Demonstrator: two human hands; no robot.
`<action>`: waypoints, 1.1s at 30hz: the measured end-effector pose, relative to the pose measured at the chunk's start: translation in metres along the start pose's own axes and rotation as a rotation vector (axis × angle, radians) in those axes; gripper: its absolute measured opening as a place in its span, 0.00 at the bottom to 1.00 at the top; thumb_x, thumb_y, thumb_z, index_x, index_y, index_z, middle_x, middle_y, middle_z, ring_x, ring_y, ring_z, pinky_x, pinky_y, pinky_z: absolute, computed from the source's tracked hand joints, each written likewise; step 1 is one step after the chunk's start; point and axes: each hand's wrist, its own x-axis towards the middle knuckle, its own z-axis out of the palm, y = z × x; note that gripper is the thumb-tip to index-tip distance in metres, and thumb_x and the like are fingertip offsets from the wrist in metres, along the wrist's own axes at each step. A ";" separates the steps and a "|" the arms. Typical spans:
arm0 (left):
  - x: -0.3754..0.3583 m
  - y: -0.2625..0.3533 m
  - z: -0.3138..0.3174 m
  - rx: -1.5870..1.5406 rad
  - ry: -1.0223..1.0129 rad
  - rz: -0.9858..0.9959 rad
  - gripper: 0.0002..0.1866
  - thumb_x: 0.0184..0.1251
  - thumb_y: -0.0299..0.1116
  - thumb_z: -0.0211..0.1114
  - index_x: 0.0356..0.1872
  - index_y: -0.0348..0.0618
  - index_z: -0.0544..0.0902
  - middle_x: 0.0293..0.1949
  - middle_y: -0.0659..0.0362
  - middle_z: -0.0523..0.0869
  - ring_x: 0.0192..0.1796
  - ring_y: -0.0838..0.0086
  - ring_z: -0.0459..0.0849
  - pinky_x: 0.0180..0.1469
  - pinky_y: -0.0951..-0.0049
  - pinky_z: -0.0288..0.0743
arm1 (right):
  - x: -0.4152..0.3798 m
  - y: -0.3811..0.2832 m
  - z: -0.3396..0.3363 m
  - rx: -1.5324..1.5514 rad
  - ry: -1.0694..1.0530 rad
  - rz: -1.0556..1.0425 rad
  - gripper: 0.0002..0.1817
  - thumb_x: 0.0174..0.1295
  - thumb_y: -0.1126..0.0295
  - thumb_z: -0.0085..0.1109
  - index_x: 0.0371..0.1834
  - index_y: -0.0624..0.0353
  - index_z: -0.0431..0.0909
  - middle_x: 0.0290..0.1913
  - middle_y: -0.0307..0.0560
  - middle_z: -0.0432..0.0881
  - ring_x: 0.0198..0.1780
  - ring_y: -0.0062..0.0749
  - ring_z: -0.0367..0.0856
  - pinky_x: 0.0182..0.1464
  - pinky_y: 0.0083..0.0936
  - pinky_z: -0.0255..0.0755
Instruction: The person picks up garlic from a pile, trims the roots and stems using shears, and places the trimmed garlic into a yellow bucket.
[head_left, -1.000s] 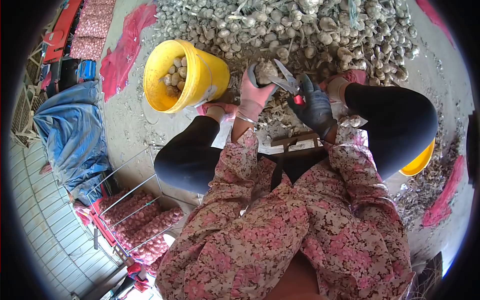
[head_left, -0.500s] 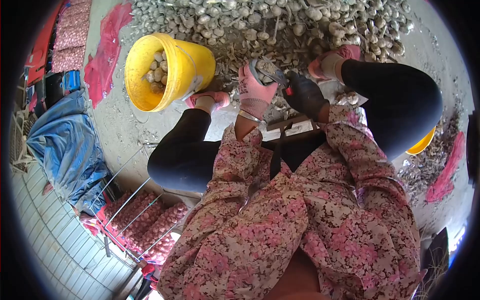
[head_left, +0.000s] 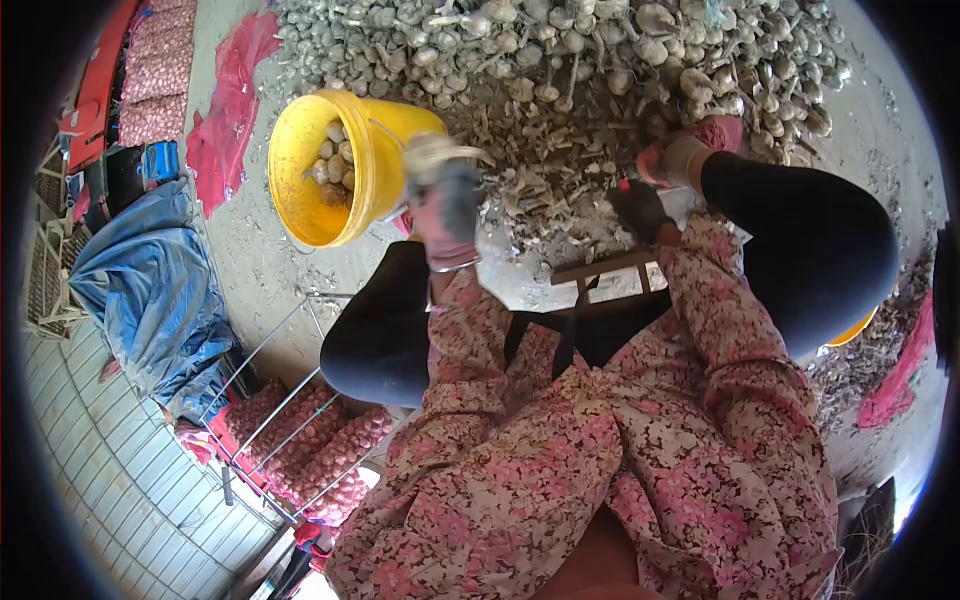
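Note:
My left hand (head_left: 446, 208), in a pink and grey glove, is smeared by motion just right of the yellow bucket (head_left: 357, 190). At its fingertips is a blurred pale garlic bulb (head_left: 437, 152). Inside the tilted bucket lie several trimmed garlic bulbs (head_left: 333, 168). My right hand (head_left: 642, 211), in a black glove, is closed in front of the right shoe. A red bit of the shears (head_left: 625, 185) shows at its fingers; the blades cannot be made out. Beyond both hands lies a heap of garlic with stalks (head_left: 600, 45).
Cut stalks and dry husks (head_left: 545, 185) litter the floor between my feet. Pink netting (head_left: 232, 110) lies left of the bucket. Filled net sacks (head_left: 300, 440) stand behind a metal frame (head_left: 265, 385), near a blue tarp (head_left: 155, 290). Another yellow bucket (head_left: 853, 328) shows past my right knee.
My hands have moved apart. The left has swung left to the bucket's side with the garlic bulb, while the right has shifted slightly right and down with the shears.

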 end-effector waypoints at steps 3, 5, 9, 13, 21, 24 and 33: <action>0.006 0.019 0.017 -0.208 0.010 0.364 0.13 0.69 0.32 0.54 0.52 0.44 0.74 0.40 0.61 0.77 0.44 0.79 0.77 0.47 0.78 0.74 | -0.011 -0.047 -0.017 0.491 -0.086 0.275 0.16 0.61 0.55 0.55 0.32 0.59 0.76 0.23 0.47 0.76 0.24 0.39 0.75 0.29 0.35 0.71; 0.039 -0.015 -0.002 0.390 0.188 0.201 0.14 0.68 0.34 0.56 0.52 0.43 0.76 0.39 0.60 0.81 0.46 0.77 0.80 0.47 0.78 0.74 | -0.009 -0.068 -0.021 0.733 -0.114 0.437 0.15 0.61 0.56 0.57 0.31 0.57 0.75 0.20 0.41 0.73 0.19 0.31 0.72 0.23 0.30 0.69; 0.098 -0.098 0.012 1.177 0.138 0.030 0.15 0.60 0.32 0.61 0.49 0.45 0.78 0.44 0.54 0.81 0.48 0.66 0.80 0.49 0.69 0.75 | 0.001 -0.064 -0.008 0.955 -0.157 0.527 0.13 0.62 0.58 0.58 0.30 0.54 0.70 0.18 0.33 0.68 0.15 0.21 0.66 0.18 0.23 0.62; 0.147 -0.142 0.022 2.344 -0.504 0.376 0.18 0.56 0.31 0.60 0.51 0.50 0.79 0.51 0.51 0.79 0.49 0.54 0.79 0.54 0.60 0.72 | -0.004 -0.072 -0.023 1.087 -0.148 0.551 0.13 0.62 0.56 0.60 0.33 0.52 0.72 0.20 0.33 0.69 0.17 0.19 0.66 0.20 0.21 0.64; 0.153 -0.129 0.048 1.121 -0.140 -0.424 0.19 0.60 0.40 0.65 0.52 0.48 0.79 0.43 0.56 0.85 0.43 0.70 0.84 0.44 0.68 0.78 | 0.014 -0.066 -0.027 0.934 -0.095 0.451 0.15 0.61 0.54 0.61 0.36 0.54 0.75 0.25 0.33 0.73 0.23 0.18 0.69 0.25 0.20 0.66; 0.105 -0.112 0.037 0.493 -0.225 -0.492 0.17 0.65 0.40 0.61 0.51 0.43 0.79 0.42 0.58 0.84 0.42 0.73 0.82 0.42 0.70 0.76 | 0.013 -0.083 -0.034 0.910 -0.125 0.307 0.18 0.61 0.52 0.62 0.36 0.56 0.75 0.25 0.33 0.73 0.24 0.17 0.69 0.26 0.20 0.66; -0.008 -0.092 0.067 -0.031 -0.228 -0.436 0.18 0.67 0.38 0.61 0.55 0.46 0.76 0.37 0.61 0.81 0.35 0.73 0.79 0.39 0.71 0.72 | -0.043 -0.152 -0.085 0.807 -0.266 0.171 0.19 0.61 0.51 0.62 0.34 0.58 0.76 0.22 0.33 0.73 0.21 0.18 0.69 0.23 0.22 0.64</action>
